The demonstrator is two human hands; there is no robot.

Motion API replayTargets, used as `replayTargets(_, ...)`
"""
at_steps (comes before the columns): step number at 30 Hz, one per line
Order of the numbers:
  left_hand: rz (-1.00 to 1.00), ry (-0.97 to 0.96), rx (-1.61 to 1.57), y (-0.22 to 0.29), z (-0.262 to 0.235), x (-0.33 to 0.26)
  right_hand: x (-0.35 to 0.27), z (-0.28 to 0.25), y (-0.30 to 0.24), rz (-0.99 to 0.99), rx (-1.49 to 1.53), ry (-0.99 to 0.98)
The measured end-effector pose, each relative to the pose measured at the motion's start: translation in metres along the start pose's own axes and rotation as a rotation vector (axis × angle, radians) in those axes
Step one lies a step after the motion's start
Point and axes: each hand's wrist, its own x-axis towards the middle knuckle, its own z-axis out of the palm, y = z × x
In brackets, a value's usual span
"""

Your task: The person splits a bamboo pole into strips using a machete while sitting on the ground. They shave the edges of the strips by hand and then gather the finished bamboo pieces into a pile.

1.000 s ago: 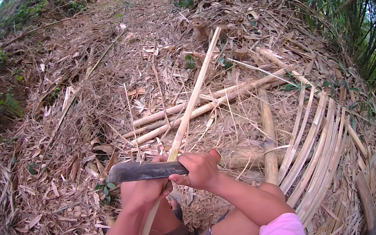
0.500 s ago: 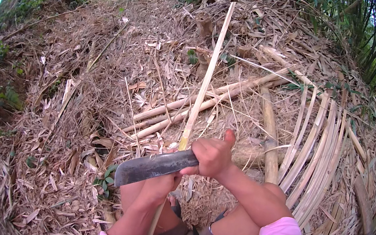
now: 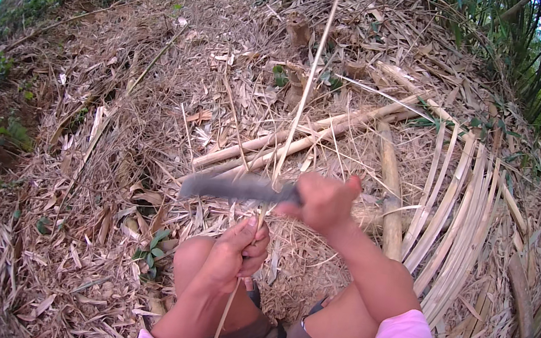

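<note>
A long, pale bamboo strip [image 3: 305, 95] runs from my lap up and away, seen nearly edge-on. Its near part is gripped by my left hand [image 3: 243, 247], thumb and fingers closed round it above my left knee. My right hand [image 3: 322, 202] is wrapped round the handle of a machete [image 3: 234, 188], somewhat blurred by motion. The broad dark blade points left and lies across the strip, a little beyond my left hand. Whether the edge touches or bites into the strip, I cannot tell.
Several split bamboo strips [image 3: 459, 214] lie side by side at the right. Bamboo poles [image 3: 308, 143] cross the ground ahead, and a thicker pole [image 3: 388, 184] lies right of centre. Cut stumps [image 3: 299, 29] stand farther off amid dry leaf litter. A small green plant [image 3: 151, 254] grows near my left knee.
The machete has moved away from me along the strip, out past my left hand. The strip has turned from its broad face to a narrow edge, and my left hand now shows more plainly.
</note>
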Motion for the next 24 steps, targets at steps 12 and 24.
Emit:
replayTargets(12,-0.076,-0.016,-0.065,-0.011,-0.006,-0.003,-0.007,-0.005,-0.009,0.114,0.069,-0.143)
replayTargets(24,-0.089,0.111,0.152,-0.007,-0.018,-0.028,-0.003,0.018,0.031,0.062,-0.083,-0.050)
